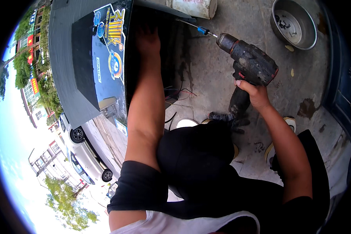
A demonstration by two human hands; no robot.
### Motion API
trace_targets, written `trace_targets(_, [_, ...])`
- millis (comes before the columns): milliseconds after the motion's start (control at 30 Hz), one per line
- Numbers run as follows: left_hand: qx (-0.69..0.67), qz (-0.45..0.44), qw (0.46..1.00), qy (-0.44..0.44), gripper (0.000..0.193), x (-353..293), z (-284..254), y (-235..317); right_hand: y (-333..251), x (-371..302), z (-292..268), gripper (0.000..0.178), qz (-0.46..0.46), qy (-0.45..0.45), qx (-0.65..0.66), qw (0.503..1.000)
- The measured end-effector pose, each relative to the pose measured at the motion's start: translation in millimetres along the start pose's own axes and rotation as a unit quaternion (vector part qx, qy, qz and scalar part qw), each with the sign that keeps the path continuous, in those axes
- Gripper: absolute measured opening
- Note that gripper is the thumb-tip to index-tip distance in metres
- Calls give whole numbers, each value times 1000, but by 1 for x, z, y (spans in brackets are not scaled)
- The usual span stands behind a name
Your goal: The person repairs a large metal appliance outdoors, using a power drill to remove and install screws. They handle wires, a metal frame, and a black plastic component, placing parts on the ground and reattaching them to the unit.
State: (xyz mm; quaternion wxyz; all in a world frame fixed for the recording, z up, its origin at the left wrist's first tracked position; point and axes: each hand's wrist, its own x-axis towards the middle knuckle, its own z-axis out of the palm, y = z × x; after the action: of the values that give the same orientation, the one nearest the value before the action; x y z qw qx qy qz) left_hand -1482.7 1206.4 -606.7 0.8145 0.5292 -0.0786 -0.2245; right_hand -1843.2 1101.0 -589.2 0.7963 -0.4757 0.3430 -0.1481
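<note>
My right hand point(255, 94) is wrapped round the grip of a worn black cordless drill point(253, 62). A long thin bit with a blue collar point(202, 30) sticks out of its chuck, pointing left. The bit's tip is at the edge of a large dark cabinet-like unit point(84, 66); whether it meets a screw there I cannot tell. My left hand point(148, 42) reaches into the unit's shadowed inside, its fingers stretched out and apart. They seem to rest on a dark surface, though the shadow hides most of them.
A metal bowl point(306, 39) with small dark pieces stands on the concrete floor at the far right. A dirty white bucket point(195, 7) lies at the top. Loose wires point(179, 93) hang by the unit. A dark knit glove point(221, 116) lies below the drill. A silver car point(82, 156) stands outside.
</note>
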Motion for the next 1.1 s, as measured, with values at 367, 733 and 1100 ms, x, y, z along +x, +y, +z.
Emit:
trace_targets(367, [-81,6,997,-7,56,21,-16,-24,7,-6,3,23,48,10,-37,998])
trace_targets(733, [-70,9,997,-19,55,15,-33,-13,9,0,18,14,49,10,3,999])
trace_targets(1100, [-67,-34,995,-71,56,7,-20,-6,17,8,16,18,42,8,-28,999])
